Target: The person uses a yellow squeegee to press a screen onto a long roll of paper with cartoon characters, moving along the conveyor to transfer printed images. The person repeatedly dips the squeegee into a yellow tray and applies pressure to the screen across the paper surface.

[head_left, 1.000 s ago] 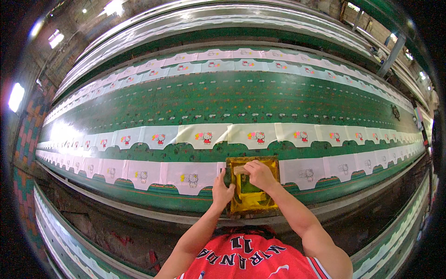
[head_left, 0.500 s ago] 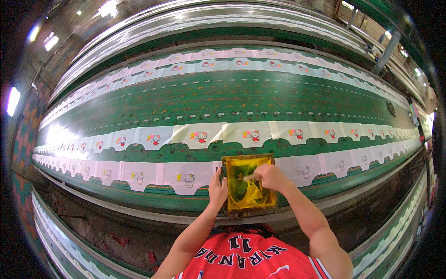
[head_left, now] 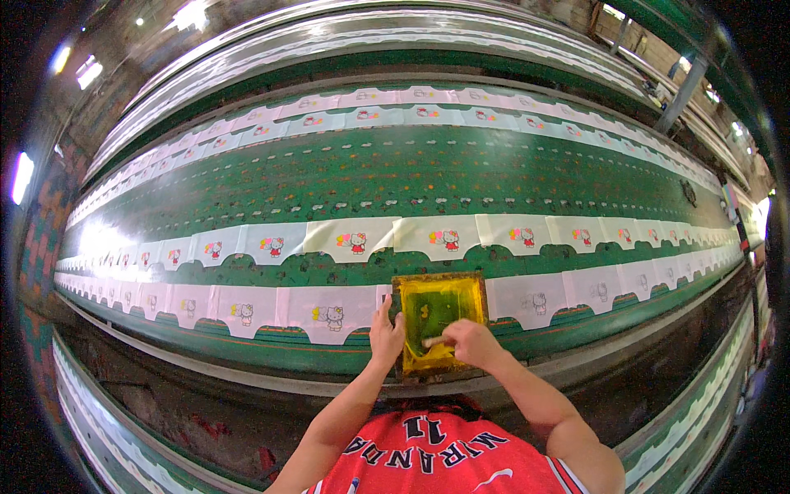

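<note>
A screen printing frame (head_left: pixel 485 300) with yellow mesh lies flat on the near row of pale pink fabric pieces (head_left: pixel 329 300). Yellow ink is smeared around the inner sides of the mesh (head_left: pixel 448 309), and its middle looks green. My left hand (head_left: pixel 384 336) grips the frame's left side, thumb against the rim and fingers pointing away from me. In my right hand (head_left: pixel 473 343) is a small squeegee (head_left: pixel 434 340), its pale blade reaching left over the near part of the mesh. My fist covers most of the squeegee.
A long green printing table (head_left: pixel 370 177) runs across the view. Its second row holds white fabric pieces (head_left: pixel 448 239) with coloured cartoon cat prints. Two more fabric rows lie along the far side. A grey post (head_left: pixel 683 95) stands at the far right.
My right hand has pulled the squeegee toward me, down the mesh. The strands of yellow ink in the middle have been wiped away. My left hand stays on the frame.
</note>
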A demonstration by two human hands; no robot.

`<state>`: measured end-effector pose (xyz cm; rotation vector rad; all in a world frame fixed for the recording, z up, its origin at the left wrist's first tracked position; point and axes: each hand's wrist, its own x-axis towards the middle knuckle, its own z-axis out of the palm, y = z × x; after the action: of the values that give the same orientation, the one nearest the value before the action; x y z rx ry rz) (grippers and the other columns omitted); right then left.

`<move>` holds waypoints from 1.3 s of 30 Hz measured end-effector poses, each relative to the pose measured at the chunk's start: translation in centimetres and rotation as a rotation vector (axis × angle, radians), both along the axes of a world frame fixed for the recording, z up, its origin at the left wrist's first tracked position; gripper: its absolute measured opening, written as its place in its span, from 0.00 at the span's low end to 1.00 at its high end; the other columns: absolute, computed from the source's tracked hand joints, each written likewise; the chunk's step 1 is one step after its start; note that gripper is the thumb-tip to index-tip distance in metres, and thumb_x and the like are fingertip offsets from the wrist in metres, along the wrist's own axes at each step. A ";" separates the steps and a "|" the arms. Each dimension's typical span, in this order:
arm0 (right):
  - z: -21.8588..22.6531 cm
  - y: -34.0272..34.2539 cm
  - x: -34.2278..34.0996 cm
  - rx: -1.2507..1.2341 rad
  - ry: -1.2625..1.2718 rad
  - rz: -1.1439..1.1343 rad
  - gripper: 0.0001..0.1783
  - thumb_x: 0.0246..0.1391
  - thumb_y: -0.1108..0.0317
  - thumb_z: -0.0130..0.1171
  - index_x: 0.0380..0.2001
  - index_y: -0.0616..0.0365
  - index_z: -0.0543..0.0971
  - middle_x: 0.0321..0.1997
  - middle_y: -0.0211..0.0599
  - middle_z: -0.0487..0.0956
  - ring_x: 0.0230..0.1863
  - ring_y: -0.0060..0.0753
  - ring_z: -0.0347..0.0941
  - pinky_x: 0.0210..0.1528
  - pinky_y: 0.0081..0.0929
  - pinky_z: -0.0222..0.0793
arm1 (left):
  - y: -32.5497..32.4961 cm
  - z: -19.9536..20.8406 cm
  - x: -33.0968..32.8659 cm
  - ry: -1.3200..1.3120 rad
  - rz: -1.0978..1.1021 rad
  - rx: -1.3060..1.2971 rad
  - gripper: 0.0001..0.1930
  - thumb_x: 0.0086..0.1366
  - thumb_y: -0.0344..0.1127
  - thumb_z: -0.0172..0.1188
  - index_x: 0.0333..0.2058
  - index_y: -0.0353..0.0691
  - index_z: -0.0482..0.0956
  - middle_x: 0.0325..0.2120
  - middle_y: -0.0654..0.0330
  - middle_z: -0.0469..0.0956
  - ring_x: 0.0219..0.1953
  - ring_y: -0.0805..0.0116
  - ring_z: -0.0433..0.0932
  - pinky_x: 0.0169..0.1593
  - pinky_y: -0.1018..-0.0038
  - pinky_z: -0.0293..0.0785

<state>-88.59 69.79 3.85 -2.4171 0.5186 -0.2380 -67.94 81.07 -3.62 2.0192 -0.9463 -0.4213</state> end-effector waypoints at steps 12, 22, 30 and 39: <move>-1.6 1.9 1.3 -0.228 -0.145 -0.156 0.12 0.44 0.78 0.58 0.35 0.60 0.78 0.39 0.42 0.81 0.45 0.50 0.77 0.48 0.43 0.75 | 0.3 1.1 0.1 0.038 -0.033 0.119 0.44 0.55 0.31 0.70 0.70 0.43 0.60 0.59 0.44 0.71 0.62 0.43 0.71 0.59 0.56 0.72; -0.2 2.6 -1.3 -0.230 -0.163 -0.085 0.17 0.40 0.77 0.59 0.39 0.60 0.79 0.41 0.38 0.80 0.47 0.45 0.77 0.51 0.37 0.75 | -0.2 1.9 -0.7 0.093 0.007 0.106 0.43 0.55 0.26 0.68 0.70 0.40 0.61 0.67 0.47 0.67 0.67 0.46 0.68 0.65 0.59 0.68; 2.1 -3.2 -10.7 -0.295 -0.091 -0.163 0.17 0.41 0.75 0.59 0.39 0.58 0.80 0.42 0.37 0.81 0.48 0.43 0.76 0.55 0.36 0.73 | -6.7 3.0 -10.1 0.042 -0.051 -0.102 0.42 0.55 0.22 0.66 0.70 0.37 0.61 0.66 0.50 0.68 0.58 0.55 0.75 0.52 0.69 0.76; -0.2 -9.0 -21.3 -0.267 -0.094 -0.200 0.17 0.42 0.77 0.59 0.40 0.60 0.81 0.42 0.37 0.82 0.49 0.45 0.76 0.54 0.38 0.74 | -13.2 1.7 -20.6 0.256 0.000 0.042 0.43 0.53 0.24 0.68 0.69 0.37 0.63 0.64 0.47 0.72 0.61 0.52 0.75 0.60 0.64 0.72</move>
<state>-109.85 60.81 3.68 -2.5942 0.7257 -0.5344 -88.50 67.83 -1.97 1.9463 -0.7840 -0.6870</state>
